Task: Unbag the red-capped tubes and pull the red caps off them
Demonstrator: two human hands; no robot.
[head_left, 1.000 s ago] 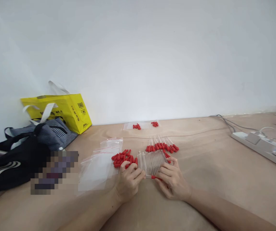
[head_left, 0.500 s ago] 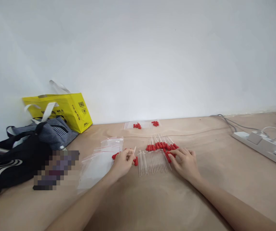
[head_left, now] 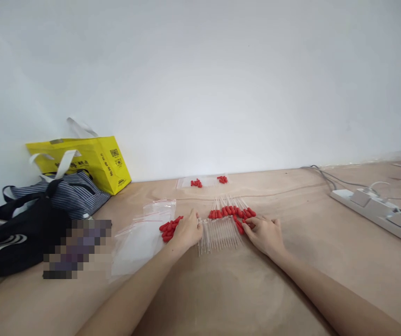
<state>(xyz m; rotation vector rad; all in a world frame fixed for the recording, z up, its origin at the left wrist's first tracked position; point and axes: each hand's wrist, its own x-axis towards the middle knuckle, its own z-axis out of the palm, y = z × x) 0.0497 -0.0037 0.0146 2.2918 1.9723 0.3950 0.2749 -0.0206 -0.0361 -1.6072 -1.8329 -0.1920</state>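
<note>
My left hand (head_left: 188, 230) is closed at the left end of a row of clear dropper tubes (head_left: 220, 234); what its fingers hold, if anything, is hidden. Beside it, partly covered by the hand, lies a pile of red rubber bulbs (head_left: 169, 229). My right hand (head_left: 265, 234) is at the row's right end, thumb and fingers bent together against a red dropper bulb (head_left: 238, 226). Just behind the row, droppers with red bulbs (head_left: 230, 211) lie fanned out, their clear stems pointing toward the wall.
Clear zip bags (head_left: 140, 247) overlap on the table left of my left hand. Farther back lies a bag holding red-bulbed droppers (head_left: 207, 183). A yellow bag (head_left: 112, 163), a striped bag (head_left: 77, 196) and a black bag (head_left: 21, 238) stand left. A white power strip (head_left: 378, 212) with cables lies right.
My left hand has moved slightly right and turned over toward the tube row, so the thin clear tube it pinched no longer shows. More red bulbs are uncovered. My right hand stays by its bulb.
</note>
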